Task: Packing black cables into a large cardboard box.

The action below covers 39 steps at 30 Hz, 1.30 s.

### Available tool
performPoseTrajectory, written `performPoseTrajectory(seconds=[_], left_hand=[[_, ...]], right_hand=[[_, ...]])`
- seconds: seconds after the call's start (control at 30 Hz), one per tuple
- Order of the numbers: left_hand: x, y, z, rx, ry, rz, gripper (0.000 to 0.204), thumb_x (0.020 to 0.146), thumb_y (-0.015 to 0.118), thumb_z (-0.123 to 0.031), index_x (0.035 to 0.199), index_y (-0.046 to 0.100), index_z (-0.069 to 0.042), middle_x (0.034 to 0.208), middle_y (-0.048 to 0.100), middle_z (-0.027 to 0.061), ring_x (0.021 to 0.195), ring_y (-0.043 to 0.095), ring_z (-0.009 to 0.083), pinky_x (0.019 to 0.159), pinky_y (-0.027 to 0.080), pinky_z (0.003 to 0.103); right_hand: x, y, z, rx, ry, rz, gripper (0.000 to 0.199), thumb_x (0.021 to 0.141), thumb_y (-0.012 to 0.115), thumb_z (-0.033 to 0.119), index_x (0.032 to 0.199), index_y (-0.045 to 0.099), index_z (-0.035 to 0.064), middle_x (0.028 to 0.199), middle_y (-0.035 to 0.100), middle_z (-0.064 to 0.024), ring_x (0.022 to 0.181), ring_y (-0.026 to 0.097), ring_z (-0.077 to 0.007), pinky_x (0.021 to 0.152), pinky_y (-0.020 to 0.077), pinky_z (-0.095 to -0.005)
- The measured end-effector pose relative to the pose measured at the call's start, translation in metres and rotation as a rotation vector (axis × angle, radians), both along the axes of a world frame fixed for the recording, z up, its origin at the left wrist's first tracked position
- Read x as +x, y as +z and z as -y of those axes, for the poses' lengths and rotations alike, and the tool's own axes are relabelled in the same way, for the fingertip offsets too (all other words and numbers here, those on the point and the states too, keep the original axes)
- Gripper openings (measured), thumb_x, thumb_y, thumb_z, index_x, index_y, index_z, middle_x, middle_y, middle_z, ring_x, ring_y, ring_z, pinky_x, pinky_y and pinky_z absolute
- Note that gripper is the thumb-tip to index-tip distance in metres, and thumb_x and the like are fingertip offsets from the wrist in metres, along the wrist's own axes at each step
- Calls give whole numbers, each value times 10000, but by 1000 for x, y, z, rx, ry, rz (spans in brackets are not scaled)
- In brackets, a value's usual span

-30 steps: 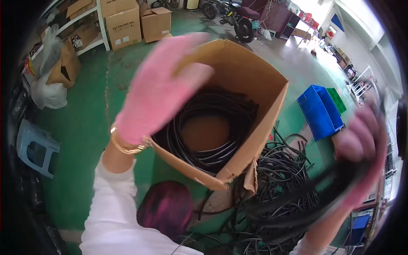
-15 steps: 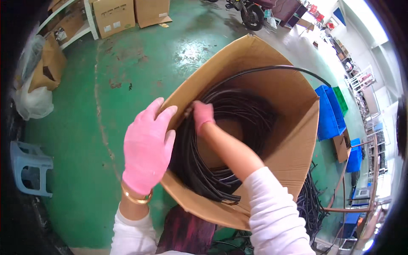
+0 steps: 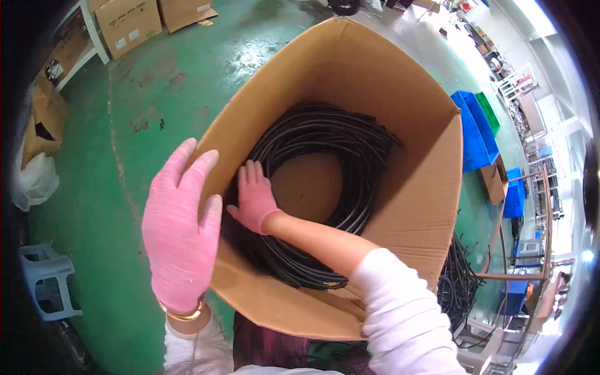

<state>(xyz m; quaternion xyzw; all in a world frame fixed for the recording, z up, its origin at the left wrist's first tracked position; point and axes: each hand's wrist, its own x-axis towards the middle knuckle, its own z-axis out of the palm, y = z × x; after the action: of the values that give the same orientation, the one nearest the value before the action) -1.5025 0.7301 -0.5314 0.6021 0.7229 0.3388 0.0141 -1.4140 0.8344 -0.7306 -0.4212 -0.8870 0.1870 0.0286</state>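
A tall open cardboard box (image 3: 412, 206) stands in front of me. Coiled inside it lie many turns of black tubing (image 3: 362, 140), ringed around a bare patch of the box's bottom. Wearing a pink glove, my right hand (image 3: 256, 199) reaches into the box and rests on the left side of the coil, fingers spread. My left hand (image 3: 184, 231), also gloved in pink, is at the box's left wall, its fingers stretched out along the rim and thumb apart. Some of the coil under my right hand and forearm is hidden.
A blue plastic stool (image 3: 49, 281) is at the far left. Blue bins (image 3: 476, 134) stand beyond the box on the right, and a heap of black tubing pieces (image 3: 456, 281) lies near its right side. Cartons (image 3: 128, 28) and a white shelf (image 3: 87, 53) are at the back left.
The tubing end that arched over the box's far rim now lies inside with the coil. My right hand has moved down and left, its fingers spreading flat. The view has shifted.
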Motion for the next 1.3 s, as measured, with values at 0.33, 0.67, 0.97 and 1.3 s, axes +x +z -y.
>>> performPoseTrajectory(seconds=[0.33,0.67,0.97,1.3], left_hand=[[-4,-14,4,5,-32,-133,422,832,605,14,1241,606,-87,1364,534,150,1222,533,317,1030,432,376],[69,55,35,449,-257,-414,356,974,458,-50,1306,578,-11,1334,593,102,1242,537,260,1080,379,364],[411,58,120,275,-1234,-654,321,791,636,-69,1110,649,-40,1189,634,108,1116,592,289,1018,436,437],[545,-61,163,-142,-1593,-842,272,777,675,-255,997,631,-100,970,616,39,953,616,218,884,467,365]], right_hand=[[121,240,-62,-379,221,49,600,891,591,472,1291,600,25,1208,663,-143,1104,615,-270,985,454,-379],[593,268,226,-111,-763,-536,362,967,594,208,1249,607,-18,1194,645,-62,1126,583,-160,1013,433,-300],[767,2,465,-314,-970,323,548,804,694,342,1237,574,30,1270,586,-202,1214,544,-343,1032,446,-407],[802,-94,414,61,-903,406,93,835,631,208,861,633,119,820,670,-94,798,660,-288,776,517,-420]])
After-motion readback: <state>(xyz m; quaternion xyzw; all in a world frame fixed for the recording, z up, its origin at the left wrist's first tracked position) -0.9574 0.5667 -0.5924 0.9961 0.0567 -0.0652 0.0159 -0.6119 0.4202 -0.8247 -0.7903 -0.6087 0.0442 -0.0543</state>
